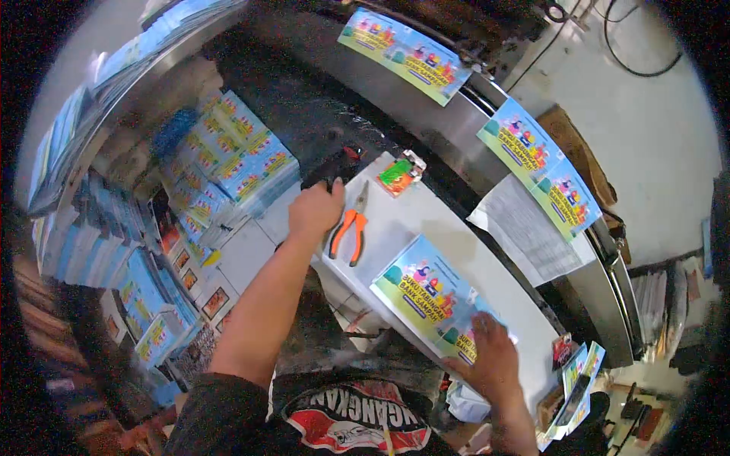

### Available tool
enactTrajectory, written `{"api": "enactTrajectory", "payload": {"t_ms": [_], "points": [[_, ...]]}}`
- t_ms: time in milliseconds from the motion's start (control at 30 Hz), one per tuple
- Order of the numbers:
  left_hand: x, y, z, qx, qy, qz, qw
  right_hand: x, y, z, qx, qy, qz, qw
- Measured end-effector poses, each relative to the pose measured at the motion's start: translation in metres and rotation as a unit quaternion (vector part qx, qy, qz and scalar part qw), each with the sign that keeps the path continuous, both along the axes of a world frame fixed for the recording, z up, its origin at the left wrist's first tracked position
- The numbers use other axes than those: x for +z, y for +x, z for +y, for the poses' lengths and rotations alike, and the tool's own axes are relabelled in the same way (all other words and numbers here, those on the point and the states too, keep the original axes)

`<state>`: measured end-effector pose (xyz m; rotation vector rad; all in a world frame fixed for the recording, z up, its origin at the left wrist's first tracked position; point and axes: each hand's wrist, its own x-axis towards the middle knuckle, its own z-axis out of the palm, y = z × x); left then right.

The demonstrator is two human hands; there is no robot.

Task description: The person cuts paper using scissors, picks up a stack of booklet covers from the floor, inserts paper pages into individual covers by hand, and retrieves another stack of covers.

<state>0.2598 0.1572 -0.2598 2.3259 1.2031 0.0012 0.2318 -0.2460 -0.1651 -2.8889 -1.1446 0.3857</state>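
My left hand [315, 207] is closed at the far left end of the white tabletop [449, 220], against a dark object [333, 169] whose kind I cannot make out. Beside it lie pliers [351, 228] with orange and black handles. Under my right hand [493, 357] is a printed cover sheet [422, 292], blue and green with yellow lettering and cartoon figures. That hand rests on the sheet's right part, fingers spread and partly over the print. A small green and orange packet [397, 176] lies behind the pliers.
Matching printed sheets [407, 53] hang over a metal rail at the back, with more sheets [540, 163] farther right. A grey paper [532, 228] hangs below those. Stacks of prints [236, 148] stand at the left. A folded booklet [578, 391] stands at the table's right end.
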Motion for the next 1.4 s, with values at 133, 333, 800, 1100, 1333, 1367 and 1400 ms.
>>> {"api": "enactTrajectory", "payload": {"t_ms": [133,333,800,1100,1333,1367,1400], "points": [[-0.001,-0.001,-0.002,0.006,0.014,-0.017,1.0,-0.013,-0.016,0.002,0.015,0.015,-0.019,1.0],[0.006,-0.006,-0.003,-0.018,0.008,-0.007,1.0,-0.008,-0.014,0.001,0.001,0.026,0.0,1.0],[-0.003,-0.001,0.001,-0.021,-0.003,-0.031,0.999,0.089,0.137,-0.052,-0.209,0.223,-0.174,0.936],[-0.001,0.0,0.0,0.001,-0.025,-0.045,0.999,0.074,0.246,0.01,-0.046,0.146,-0.416,0.897],[0.004,-0.001,-0.001,-0.007,-0.013,-0.029,0.999,-0.01,0.143,0.004,-0.014,0.04,-0.167,0.985],[0.005,-0.001,-0.001,-0.005,-0.012,-0.027,1.0,-0.01,0.113,0.004,-0.006,0.068,-0.119,0.991],[0.006,-0.002,-0.002,-0.003,-0.01,-0.025,1.0,-0.006,0.081,0.008,0.002,0.095,-0.07,0.993]]}}
